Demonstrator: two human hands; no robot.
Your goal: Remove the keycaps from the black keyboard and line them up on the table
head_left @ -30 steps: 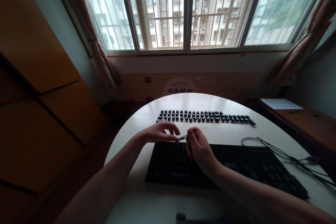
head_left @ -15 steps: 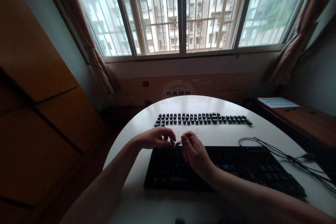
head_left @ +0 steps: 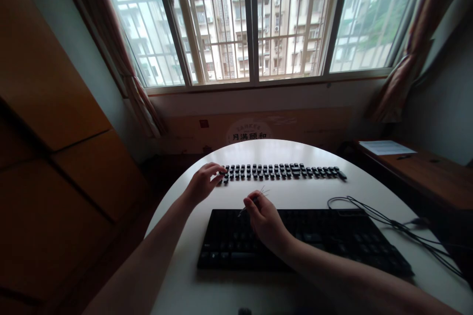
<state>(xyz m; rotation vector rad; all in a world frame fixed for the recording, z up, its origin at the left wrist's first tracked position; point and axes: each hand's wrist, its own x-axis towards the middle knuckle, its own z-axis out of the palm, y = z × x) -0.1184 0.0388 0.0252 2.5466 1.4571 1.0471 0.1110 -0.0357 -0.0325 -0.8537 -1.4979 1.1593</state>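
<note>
A black keyboard (head_left: 314,236) lies across the white round table (head_left: 181,275), with small black keycaps (head_left: 273,171) set out in rows beyond it. My left hand (head_left: 202,183) reaches to the left end of these rows, thumb and forefinger pinched round a keycap (head_left: 223,171) that the fingertips partly cover. Above the left half of the keyboard, my right hand (head_left: 266,216) is closed round a wire keycap puller (head_left: 242,212). Thin wires stick out from both sides of that fist; the puller's middle is hidden in the fingers.
A black cable (head_left: 388,216) lies looped on the table behind and right of the keyboard. At the near edge is a small dark object (head_left: 244,311), cut off by the frame. A wooden side table (head_left: 414,177) with a paper sheet (head_left: 386,147) stands at right.
My left hand has moved from beside the puller over the keyboard out to the left end of the keycap rows, carrying a keycap. The right hand stays over the keyboard with the puller.
</note>
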